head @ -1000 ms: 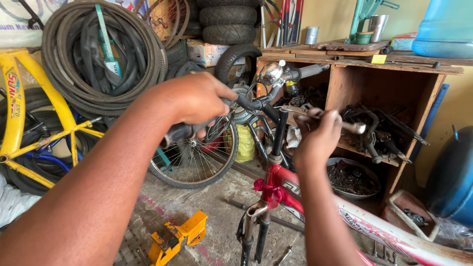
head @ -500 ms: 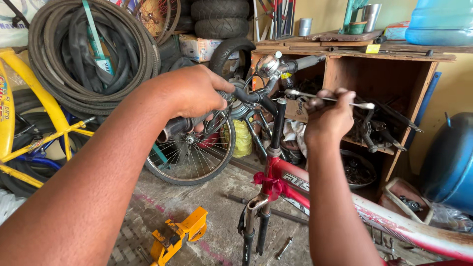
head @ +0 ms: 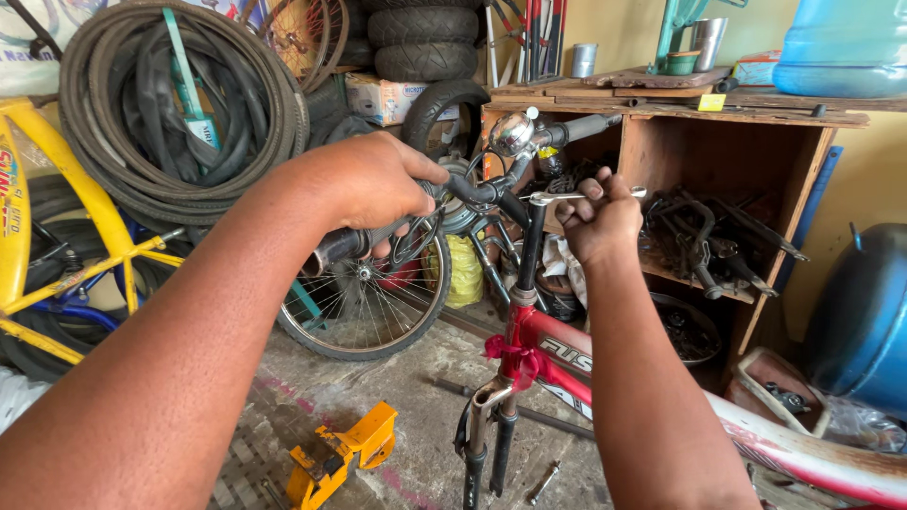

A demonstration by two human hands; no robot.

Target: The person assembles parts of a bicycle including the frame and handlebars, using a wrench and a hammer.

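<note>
1. The handlebar (head: 477,192) of the red bike (head: 557,354) sits in the middle of the room, high over the floor.
2. The left hand (head: 364,184) is wrapped tight around the black grip (head: 350,246) on the bar.
3. The right hand (head: 597,219) is closed in a fist around a thin silver wrench (head: 567,196) at the top of the black stem (head: 531,247).
4. A shiny bell (head: 515,134) sits on the bar.
5. Behind the bar are a spoked wheel (head: 368,297) and a wooden shelf (head: 727,170).
6. A yellow tool (head: 340,453) lies on the floor.
</note>
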